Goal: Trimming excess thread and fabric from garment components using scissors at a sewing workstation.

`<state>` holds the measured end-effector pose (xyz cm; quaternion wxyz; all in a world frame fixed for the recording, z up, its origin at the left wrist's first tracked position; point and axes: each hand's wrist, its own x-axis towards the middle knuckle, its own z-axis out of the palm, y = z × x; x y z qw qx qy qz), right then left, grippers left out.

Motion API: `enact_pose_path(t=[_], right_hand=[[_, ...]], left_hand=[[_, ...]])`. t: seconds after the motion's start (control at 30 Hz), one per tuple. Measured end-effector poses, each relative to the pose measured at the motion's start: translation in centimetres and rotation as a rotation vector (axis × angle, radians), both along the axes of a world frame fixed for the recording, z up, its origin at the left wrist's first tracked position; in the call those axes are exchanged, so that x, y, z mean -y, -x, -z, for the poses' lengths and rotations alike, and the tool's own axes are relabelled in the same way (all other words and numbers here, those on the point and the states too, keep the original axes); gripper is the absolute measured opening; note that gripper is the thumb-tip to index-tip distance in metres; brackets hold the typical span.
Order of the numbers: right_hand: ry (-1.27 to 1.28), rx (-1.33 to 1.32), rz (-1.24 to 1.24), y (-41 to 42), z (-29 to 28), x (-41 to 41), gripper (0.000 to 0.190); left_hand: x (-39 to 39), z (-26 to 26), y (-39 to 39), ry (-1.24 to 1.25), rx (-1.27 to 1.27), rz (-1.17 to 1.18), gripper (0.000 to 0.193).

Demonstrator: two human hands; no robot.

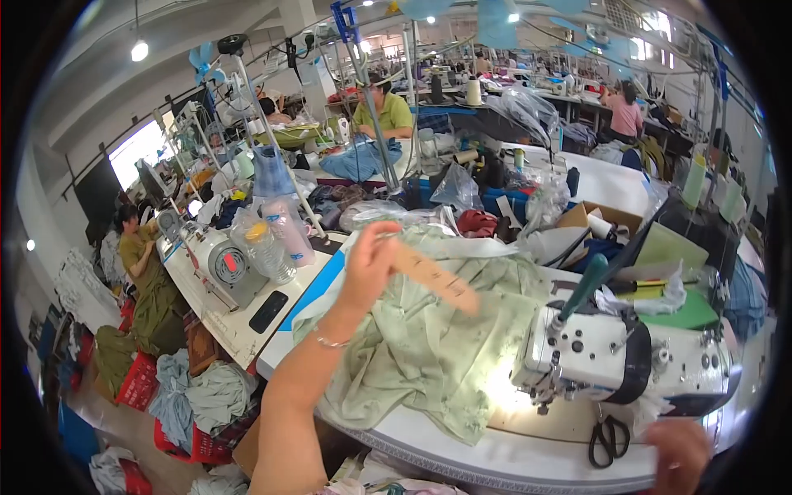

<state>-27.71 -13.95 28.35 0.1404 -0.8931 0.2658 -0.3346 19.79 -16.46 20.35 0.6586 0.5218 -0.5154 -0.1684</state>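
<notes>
My left hand (pixel 371 263) is raised over the sewing table, its fingers closed on one end of a tan card pattern strip (pixel 440 279) with marks and writing. Beneath it pale green fabric (pixel 402 346) lies crumpled, one edge reaching the lit needle area of a white industrial sewing machine (pixel 581 352). Black-handled scissors (pixel 609 440) lie at the front of the machine. My right hand (pixel 677 455), blurred, is at the table's lower right, just right of the scissors; whether it holds anything is unclear.
A phone (pixel 268 312), a plastic bottle (pixel 269 250) and another sewing machine (pixel 229 266) stand on the left table. Red baskets (pixel 137 380) of garments sit on the floor. A cardboard box (pixel 609 216) and thread cones (pixel 694 180) are behind the machine. Several people work farther away.
</notes>
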Motion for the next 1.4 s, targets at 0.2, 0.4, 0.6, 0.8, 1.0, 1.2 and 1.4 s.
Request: enact_pose_path(t=[0.2, 0.4, 0.6, 0.8, 1.0, 1.2, 1.4], right_hand=[[0.003, 0.01, -0.667, -9.5, 0.7, -2.0, 0.054], [0.155, 0.454, -0.957, -15.2, -0.7, -6.7, 0.04], [-0.339, 0.76, -0.502, -13.8, -0.9, -11.9, 0.026], [0.298, 0.376, -0.712, -7.5, 1.5, -8.8, 0.033], [0.024, 0.004, -0.332, -12.4, 12.7, -7.7, 0.061], [-0.594, 0.036, -0.255, -12.0, 17.5, -6.8, 0.054], [-1.522, 0.607, -0.518, -9.8, 21.6, -6.0, 0.041]], left_hand=[[-10.0, 0.2, 3.7, -0.178, -0.028, 0.045, 0.021], [-15.6, -0.1, 7.3, -0.218, 0.083, 0.184, 0.026], [-18.4, 1.5, 8.7, -0.294, 0.008, 0.308, 0.028], [-18.2, 3.0, 10.7, -0.235, -0.023, 0.432, 0.029], [-16.4, 6.2, 14.3, -0.326, -0.044, 0.479, 0.03], [-14.2, 8.1, 16.6, -0.241, -0.064, 0.43, 0.03], [-14.0, 8.6, 18.4, 0.149, 0.991, 0.18, 0.037]])
